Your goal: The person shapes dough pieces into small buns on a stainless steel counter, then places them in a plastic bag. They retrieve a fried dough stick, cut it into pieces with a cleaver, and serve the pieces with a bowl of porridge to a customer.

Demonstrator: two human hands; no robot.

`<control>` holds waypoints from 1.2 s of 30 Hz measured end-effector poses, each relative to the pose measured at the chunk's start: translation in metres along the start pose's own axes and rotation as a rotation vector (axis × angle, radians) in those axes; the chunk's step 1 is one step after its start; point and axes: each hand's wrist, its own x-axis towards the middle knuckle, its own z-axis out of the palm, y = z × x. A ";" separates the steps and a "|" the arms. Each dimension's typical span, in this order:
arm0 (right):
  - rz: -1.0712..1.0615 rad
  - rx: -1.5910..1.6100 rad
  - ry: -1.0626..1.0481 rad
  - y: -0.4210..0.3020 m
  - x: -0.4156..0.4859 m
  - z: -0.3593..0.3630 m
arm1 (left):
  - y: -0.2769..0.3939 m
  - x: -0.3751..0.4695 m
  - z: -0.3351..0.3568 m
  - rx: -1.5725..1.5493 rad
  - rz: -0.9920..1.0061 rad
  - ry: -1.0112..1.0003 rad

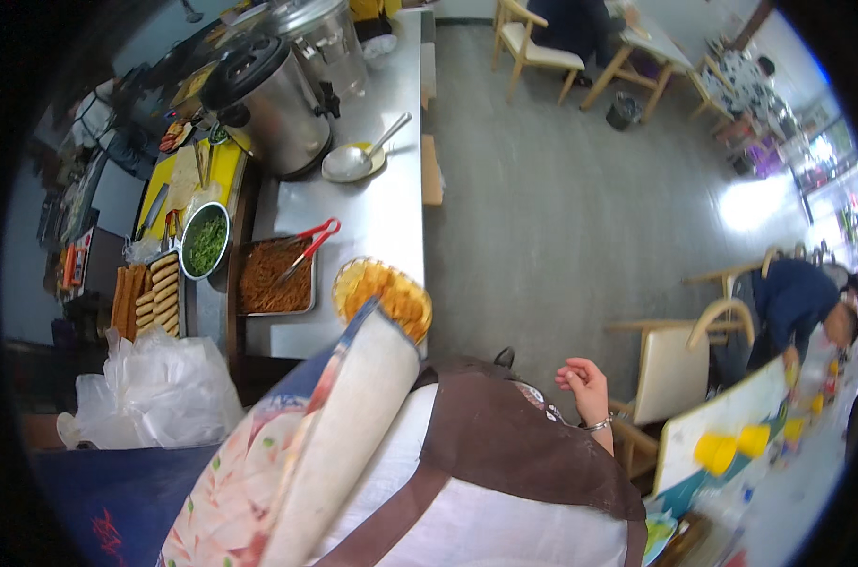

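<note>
My right hand [585, 388] hangs at my right side, with a bracelet at the wrist. Its fingers are loosely curled and a little apart, and nothing is in them. My left hand is out of view. A printed sheet or cloth [273, 453] with a pale back crosses my left side and partly covers my brown apron [500, 432]. Its tip overlaps a basket of golden fried food [379, 287] on the steel counter [393, 220]. Beyond that stands a steel tray of brown shredded food [262, 280], with red-handled tongs [308, 248] resting in it.
Farther along the counter are a ladle on a plate [358, 161] and a large steel urn [269, 106]. To the left are a bowl of chopped greens [206, 241], flatbreads [158, 294] and plastic bags [160, 390]. At right, a chair [673, 375] stands near a person bending over a table [719, 425].
</note>
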 end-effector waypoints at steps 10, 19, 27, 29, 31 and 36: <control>-0.004 -0.196 -0.407 -0.113 0.270 -0.040 | 0.055 -0.088 0.070 0.374 0.348 0.489; -0.211 -0.588 -0.628 -0.207 0.465 0.014 | 0.250 0.080 0.287 -0.031 0.338 -0.061; -0.023 -0.425 -0.523 -0.266 0.641 -0.013 | 0.429 0.237 0.442 0.091 0.501 -0.308; 0.106 -0.380 -0.561 -0.279 0.693 -0.014 | 0.454 0.263 0.466 0.132 0.488 -0.339; 0.089 -0.354 -0.624 -0.299 0.749 -0.008 | 0.475 0.280 0.487 0.112 0.472 -0.312; -0.068 -0.435 -0.789 -0.390 0.912 0.056 | 0.509 0.307 0.511 -0.027 0.228 -0.181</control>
